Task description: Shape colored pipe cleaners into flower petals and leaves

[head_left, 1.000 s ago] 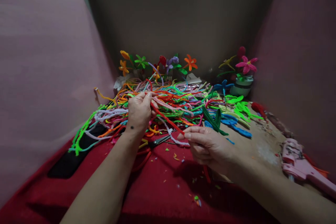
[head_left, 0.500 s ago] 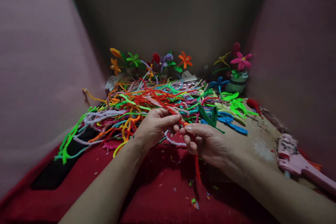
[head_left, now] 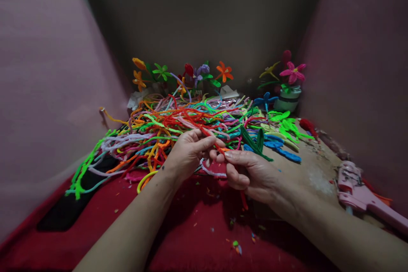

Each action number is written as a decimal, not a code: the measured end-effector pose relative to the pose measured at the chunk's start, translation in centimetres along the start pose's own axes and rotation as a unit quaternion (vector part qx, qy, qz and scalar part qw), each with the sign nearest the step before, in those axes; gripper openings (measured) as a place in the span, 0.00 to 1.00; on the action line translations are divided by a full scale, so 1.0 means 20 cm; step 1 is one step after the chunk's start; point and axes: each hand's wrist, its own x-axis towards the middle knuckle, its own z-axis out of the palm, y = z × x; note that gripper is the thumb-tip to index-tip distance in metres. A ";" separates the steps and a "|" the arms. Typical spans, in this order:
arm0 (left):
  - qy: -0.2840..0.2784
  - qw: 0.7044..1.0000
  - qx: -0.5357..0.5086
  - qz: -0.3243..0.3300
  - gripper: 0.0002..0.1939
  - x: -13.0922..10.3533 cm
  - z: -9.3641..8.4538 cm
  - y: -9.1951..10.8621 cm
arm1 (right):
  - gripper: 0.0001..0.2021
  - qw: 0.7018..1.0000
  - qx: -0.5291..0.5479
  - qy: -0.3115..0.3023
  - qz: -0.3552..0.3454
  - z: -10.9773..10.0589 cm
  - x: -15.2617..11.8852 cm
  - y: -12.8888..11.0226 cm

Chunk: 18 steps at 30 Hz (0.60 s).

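A red pipe cleaner (head_left: pixel 220 148) runs between my two hands at the middle of the view, with a bit of orange beside it near the right fingertips. My left hand (head_left: pixel 193 153) pinches it between thumb and fingers. Close by, my right hand (head_left: pixel 250 174) grips it too, thumb against the index finger. A red end (head_left: pixel 244 200) hangs below the right hand. Behind both hands spreads a tangled heap of many-coloured pipe cleaners (head_left: pixel 178 119). Dark green pipe-cleaner leaves (head_left: pixel 255 144) lie just beyond my right hand.
Pipe-cleaner flowers (head_left: pixel 225 72) stand along the back, some in a jar (head_left: pixel 287 100). Blue petals (head_left: pixel 283 151) and bright green pieces (head_left: pixel 290 127) lie at the right. A pink glue gun (head_left: pixel 360 195) rests far right. A black flat object (head_left: pixel 63 210) lies left on the red cloth (head_left: pixel 197 238).
The red length hanging below my right hand now shows much shorter. The red end that stuck out beyond my left hand has also drawn in. Both hands stay nearly in place.
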 end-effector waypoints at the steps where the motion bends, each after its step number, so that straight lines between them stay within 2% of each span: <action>1: 0.001 1.000 0.003 -0.007 0.07 0.00 0.00 0.00 | 0.09 1.000 0.002 -0.003 -0.004 0.00 0.00 0.00; 5: 0.013 0.998 0.045 -0.034 0.08 0.00 -0.01 -0.02 | 0.09 1.000 0.005 -0.020 -0.008 0.00 0.00 0.00; 9: 0.042 0.993 0.105 -0.027 0.10 0.00 0.00 -0.03 | 0.10 1.000 0.005 -0.028 0.001 0.02 -0.02 -0.02; 14: 0.078 0.983 0.167 0.013 0.12 0.00 0.01 -0.01 | 0.06 1.000 0.013 0.017 0.021 0.01 -0.01 -0.01; 18: 0.080 0.979 0.186 0.021 0.14 0.00 0.00 0.00 | 0.06 0.999 -0.019 0.041 0.020 0.00 0.00 0.00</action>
